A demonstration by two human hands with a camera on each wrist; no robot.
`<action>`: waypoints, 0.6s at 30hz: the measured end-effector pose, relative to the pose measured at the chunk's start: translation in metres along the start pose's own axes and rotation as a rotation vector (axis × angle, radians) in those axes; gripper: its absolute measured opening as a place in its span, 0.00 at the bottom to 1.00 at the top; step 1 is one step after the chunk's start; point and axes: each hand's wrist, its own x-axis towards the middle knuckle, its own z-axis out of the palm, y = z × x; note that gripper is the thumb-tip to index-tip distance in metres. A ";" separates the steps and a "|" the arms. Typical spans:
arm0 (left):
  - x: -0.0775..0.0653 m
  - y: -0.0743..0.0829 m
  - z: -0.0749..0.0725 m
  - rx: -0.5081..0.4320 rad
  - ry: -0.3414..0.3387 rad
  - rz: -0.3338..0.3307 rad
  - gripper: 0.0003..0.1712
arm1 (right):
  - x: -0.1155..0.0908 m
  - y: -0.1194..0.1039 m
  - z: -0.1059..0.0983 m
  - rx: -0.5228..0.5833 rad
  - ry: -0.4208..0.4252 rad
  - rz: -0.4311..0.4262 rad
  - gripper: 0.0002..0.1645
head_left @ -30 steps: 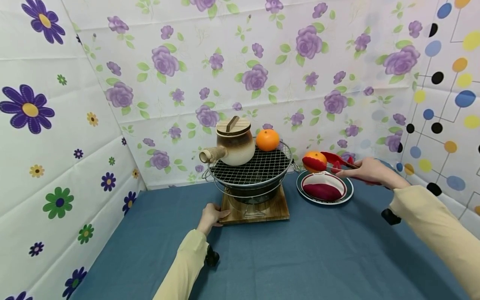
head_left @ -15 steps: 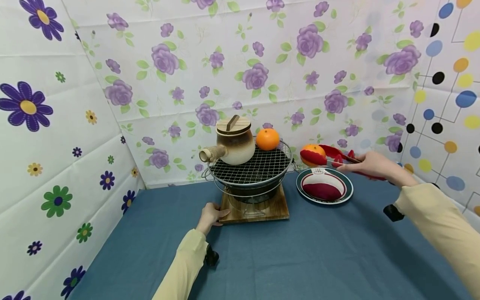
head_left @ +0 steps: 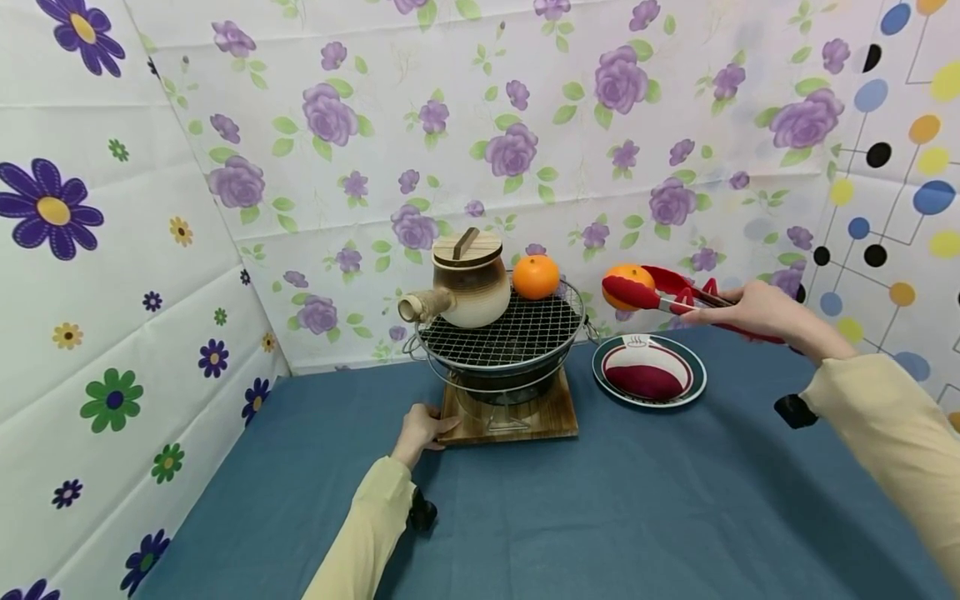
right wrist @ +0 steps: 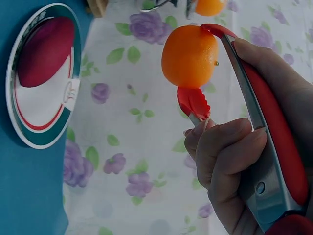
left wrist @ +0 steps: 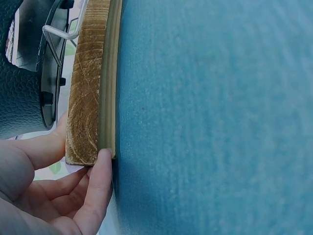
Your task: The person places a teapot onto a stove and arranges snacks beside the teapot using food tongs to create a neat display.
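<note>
- Tongs (right wrist: 274, 120) are gripped by right hand (head_left: 771, 313); orange (right wrist: 189, 57) is clamped in them, clear of plate (right wrist: 45, 106).
- Wooden board (left wrist: 88, 83) is pinched at edge by left hand (head_left: 418, 432).

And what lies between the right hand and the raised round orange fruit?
Red tongs with silver metal arms: the right hand grips them, and their red tips clasp the round orange fruit. The right wrist view shows this.

Wavy steam-like sign (right wrist: 70, 92), on plate rim (right wrist: 36, 138)
</note>
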 end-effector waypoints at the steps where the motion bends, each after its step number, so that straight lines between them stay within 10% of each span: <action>1: 0.001 0.000 0.000 0.000 0.000 -0.003 0.12 | -0.001 -0.002 -0.002 0.004 0.003 -0.001 0.33; 18: 0.002 0.000 0.001 0.012 0.009 0.001 0.14 | -0.010 -0.023 -0.018 -0.020 -0.022 -0.085 0.43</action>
